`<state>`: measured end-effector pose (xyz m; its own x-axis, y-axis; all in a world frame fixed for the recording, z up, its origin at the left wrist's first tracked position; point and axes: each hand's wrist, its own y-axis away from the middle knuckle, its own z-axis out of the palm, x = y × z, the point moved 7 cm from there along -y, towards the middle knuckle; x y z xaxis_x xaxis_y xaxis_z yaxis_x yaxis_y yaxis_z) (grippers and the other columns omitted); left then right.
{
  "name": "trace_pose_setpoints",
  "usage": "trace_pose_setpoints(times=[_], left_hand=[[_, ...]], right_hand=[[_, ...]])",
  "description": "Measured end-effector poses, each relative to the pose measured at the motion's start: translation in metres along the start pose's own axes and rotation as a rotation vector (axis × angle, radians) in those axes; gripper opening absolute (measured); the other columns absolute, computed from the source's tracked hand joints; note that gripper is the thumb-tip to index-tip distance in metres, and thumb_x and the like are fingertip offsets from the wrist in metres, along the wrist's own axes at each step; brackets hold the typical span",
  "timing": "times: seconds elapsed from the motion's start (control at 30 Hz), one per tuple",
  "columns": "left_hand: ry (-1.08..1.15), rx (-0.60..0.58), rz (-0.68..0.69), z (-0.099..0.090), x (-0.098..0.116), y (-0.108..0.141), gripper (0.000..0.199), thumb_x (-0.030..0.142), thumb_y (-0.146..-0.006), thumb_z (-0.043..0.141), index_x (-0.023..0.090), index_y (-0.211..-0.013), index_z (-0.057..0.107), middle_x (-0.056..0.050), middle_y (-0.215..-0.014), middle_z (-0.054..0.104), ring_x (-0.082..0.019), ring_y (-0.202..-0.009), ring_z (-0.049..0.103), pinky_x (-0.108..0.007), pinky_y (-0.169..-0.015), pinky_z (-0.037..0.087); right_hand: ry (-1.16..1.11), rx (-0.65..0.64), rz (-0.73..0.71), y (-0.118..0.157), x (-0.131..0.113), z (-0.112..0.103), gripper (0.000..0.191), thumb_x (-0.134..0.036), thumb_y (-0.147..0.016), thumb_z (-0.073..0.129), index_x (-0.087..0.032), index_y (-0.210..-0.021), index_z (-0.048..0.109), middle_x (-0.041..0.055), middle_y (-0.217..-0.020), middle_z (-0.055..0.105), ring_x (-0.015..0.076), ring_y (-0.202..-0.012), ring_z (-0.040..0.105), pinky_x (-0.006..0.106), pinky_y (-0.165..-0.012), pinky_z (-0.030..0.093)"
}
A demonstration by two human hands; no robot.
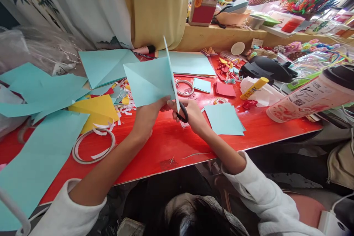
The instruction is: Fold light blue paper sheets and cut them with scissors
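A creased light-blue sheet of paper is held up above the red table. My left hand has its fingers closed on the sheet's lower edge. My right hand grips black-handled scissors, close beside my left fingertips. The scissors lie at the sheet's right side, where a narrow upright part of the paper stands edge-on and hides most of the blades. Small light-blue squares lie on the table just right of my right hand.
Light-blue offcuts, a yellow piece and a tape roll lie left. Larger blue sheets lie behind. Toward the right are red squares, a glue stick, a black object and a pink cup.
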<state>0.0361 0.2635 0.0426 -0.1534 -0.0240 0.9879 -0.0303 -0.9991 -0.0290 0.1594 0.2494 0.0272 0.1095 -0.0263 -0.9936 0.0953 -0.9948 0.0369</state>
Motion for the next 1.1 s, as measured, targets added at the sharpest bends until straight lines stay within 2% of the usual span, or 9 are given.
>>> trace_pose_setpoints(times=[0.2, 0.37, 0.5, 0.67, 1.1], left_hand=[[-0.065, 0.007, 0.067, -0.0018, -0.001, 0.0004, 0.016, 0.023, -0.065, 0.059, 0.02, -0.053, 0.048, 0.002, -0.054, 0.051, -0.013, -0.056, 0.046, -0.028, -0.058, 0.04], [-0.056, -0.03, 0.051, 0.0033, -0.0007, 0.0017, 0.017, 0.023, -0.067, 0.057, 0.019, -0.052, 0.05, 0.001, -0.054, 0.053, -0.012, -0.055, 0.047, -0.027, -0.058, 0.04], [-0.069, -0.05, 0.084, 0.0064, 0.0019, 0.0035, 0.022, 0.029, -0.071, 0.06, 0.018, -0.053, 0.054, 0.001, -0.052, 0.054, -0.012, -0.055, 0.05, -0.027, -0.06, 0.042], [-0.152, -0.016, 0.084, 0.0043, 0.0032, 0.0077, 0.026, 0.032, -0.072, 0.063, 0.019, -0.051, 0.055, 0.002, -0.052, 0.058, -0.013, -0.058, 0.054, -0.025, -0.063, 0.043], [-0.173, 0.0, 0.057, 0.0033, -0.0001, 0.0081, 0.025, 0.033, -0.074, 0.065, 0.019, -0.054, 0.057, 0.002, -0.056, 0.058, -0.013, -0.061, 0.055, -0.025, -0.064, 0.044]], right_hand=[[-0.005, -0.014, -0.03, -0.0004, -0.002, -0.0003, 0.034, -0.044, -0.075, 0.064, -0.015, -0.06, 0.057, -0.0022, -0.052, 0.052, 0.0075, -0.046, 0.047, 0.02, -0.045, 0.034], [-0.001, -0.009, -0.034, -0.0015, -0.0026, -0.0012, 0.035, -0.047, -0.075, 0.064, -0.014, -0.064, 0.059, -0.0017, -0.052, 0.053, 0.0081, -0.045, 0.048, 0.02, -0.044, 0.033], [-0.004, -0.002, -0.034, -0.0024, -0.0028, -0.0021, 0.038, -0.05, -0.074, 0.066, -0.015, -0.061, 0.057, -0.0021, -0.051, 0.052, 0.0075, -0.044, 0.047, 0.019, -0.043, 0.033], [0.006, 0.013, -0.046, -0.0018, -0.0058, -0.0045, 0.046, -0.054, -0.074, 0.065, -0.016, -0.054, 0.049, -0.0015, -0.049, 0.052, 0.0062, -0.042, 0.044, 0.019, -0.041, 0.03], [-0.02, 0.018, -0.065, -0.0025, -0.0076, -0.0072, 0.049, -0.055, -0.074, 0.065, -0.014, -0.049, 0.054, -0.002, -0.044, 0.05, 0.0058, -0.041, 0.043, 0.02, -0.042, 0.03]])
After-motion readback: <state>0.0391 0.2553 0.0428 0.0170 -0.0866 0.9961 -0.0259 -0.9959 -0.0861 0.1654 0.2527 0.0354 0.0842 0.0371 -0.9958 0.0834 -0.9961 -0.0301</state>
